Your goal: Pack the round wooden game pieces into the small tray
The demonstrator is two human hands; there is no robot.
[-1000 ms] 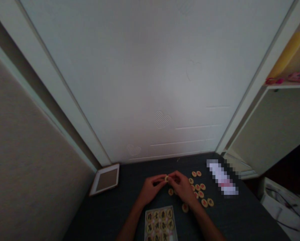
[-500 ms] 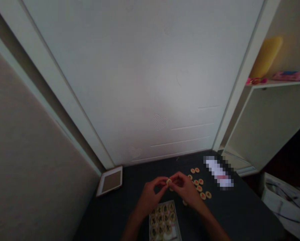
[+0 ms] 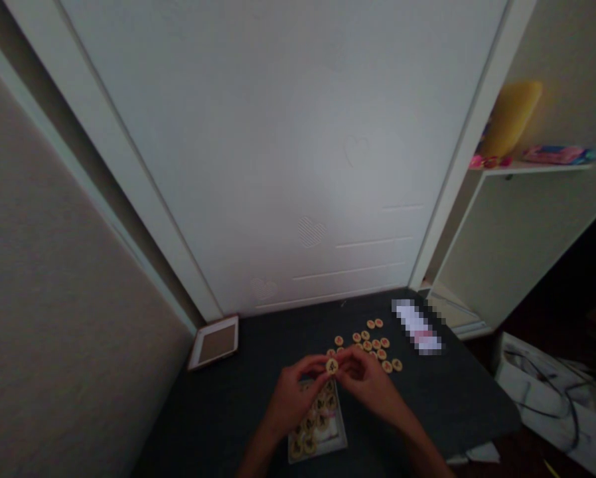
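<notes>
Round piece (image 3: pixel 332 366) being held up between two hands

The piece, yellowish with a dark character, is facing the viewer above the table. Left hand (image 3: pixel 296 393) is pinching its left edge, thumb and fingers closing on it; right hand (image 3: pixel 370 386) is gripping the opposite edge likewise. Below, partly hidden by the left hand, an open box (image 3: pixel 344 439) is holding similar dark-marked pieces. Beyond the right hand, loose discs (image 3: pixel 376 344) are lying scattered, many showing red marks. Dark table (image 3: pixel 218 405) is carrying all this. Far left, a white-bordered flat object (image 3: pixel 218 343) is lying near the wall; far right, a pixelated pale item (image 3: pixel 411 322). Behind, a white panel (image 3: pixel 278 133) is standing, bearing heart shapes.
</notes>
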